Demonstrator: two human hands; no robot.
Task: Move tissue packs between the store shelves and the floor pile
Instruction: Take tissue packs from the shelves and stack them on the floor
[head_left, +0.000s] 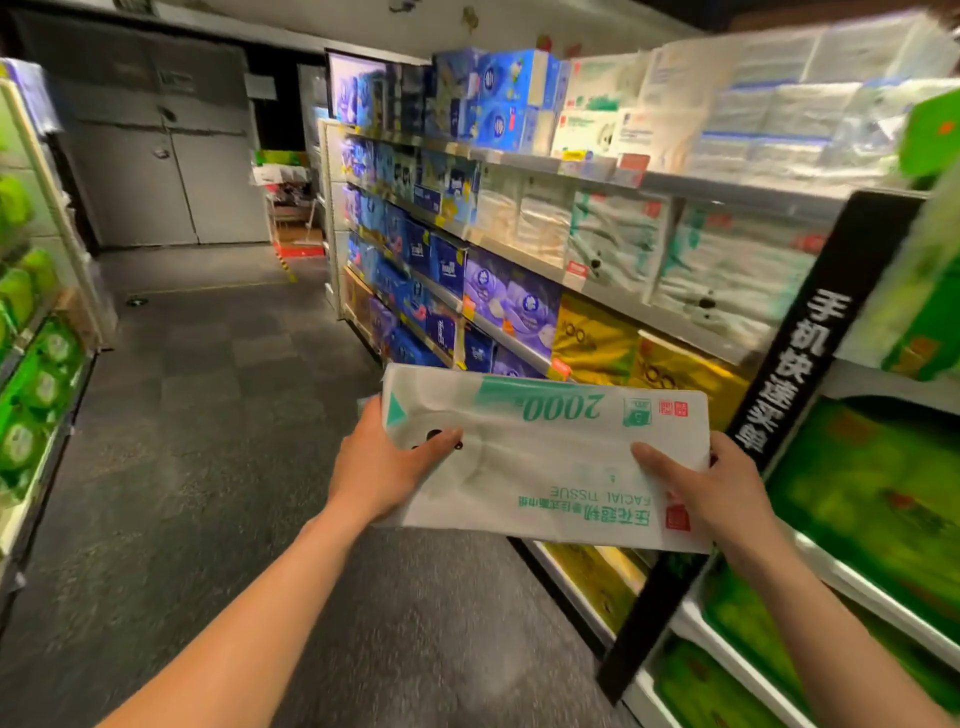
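A white tissue pack (545, 452) with green print, "2000" and "FACIAL TISSUE" upside down, is held in the air in front of me above the aisle floor. My left hand (384, 462) grips its left end, thumb on top. My right hand (711, 483) grips its right end, thumb across the top face. Beyond the pack, the store shelves (587, 280) on the right carry similar white and green packs (613, 244) at chest height. No floor pile is in view.
Blue, purple and yellow packs (592, 338) fill the lower shelves on the right. A black sign post (769, 415) with white characters stands close to my right hand, with green packs (872, 493) beyond it. A left shelf (36, 364) holds green goods. Dark aisle floor (208, 415) runs to grey doors (171, 171).
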